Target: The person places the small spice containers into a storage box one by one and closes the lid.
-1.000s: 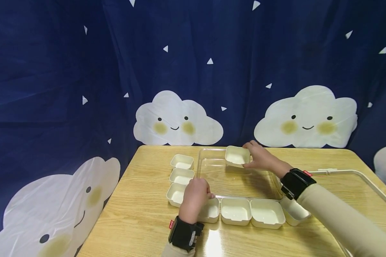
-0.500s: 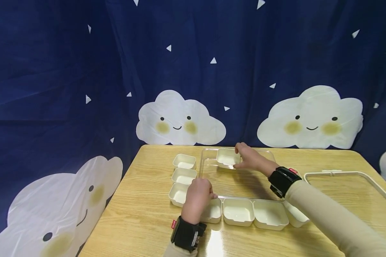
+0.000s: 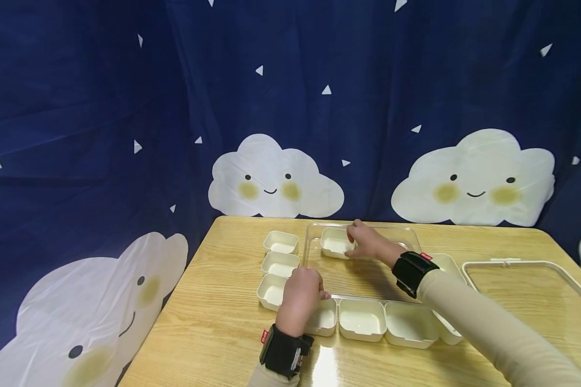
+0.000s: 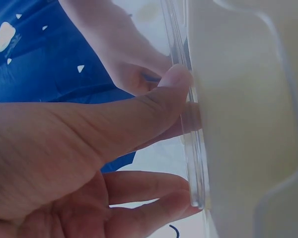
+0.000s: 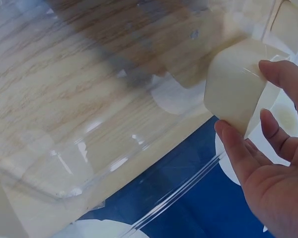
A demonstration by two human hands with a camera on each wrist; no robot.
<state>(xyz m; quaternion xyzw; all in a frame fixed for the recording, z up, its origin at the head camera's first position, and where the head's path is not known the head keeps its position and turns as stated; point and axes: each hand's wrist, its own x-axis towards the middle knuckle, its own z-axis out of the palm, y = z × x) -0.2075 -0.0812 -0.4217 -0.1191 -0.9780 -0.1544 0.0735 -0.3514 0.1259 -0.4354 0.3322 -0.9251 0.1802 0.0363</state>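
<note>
My right hand grips a small cream bin by its right end, over the back left part of a clear plastic box. In the right wrist view, thumb and fingers press the walls of the cream bin, with the clear floor and wall of the box beneath and beside it. At the box's front left corner, my left hand pinches its rim. The left wrist view shows the thumb and fingers of the left hand on the clear rim, right beside a cream bin wall.
Left of the box, several cream bins stand in a column. Another row of cream bins lines the front edge, and one bin stands at the right, partly behind the sleeve. A cream-edged clear lid lies on the wooden table.
My right hand has carried the cream bin leftward and lower, toward the back left corner of the clear box. The left hand keeps its hold on the rim.
</note>
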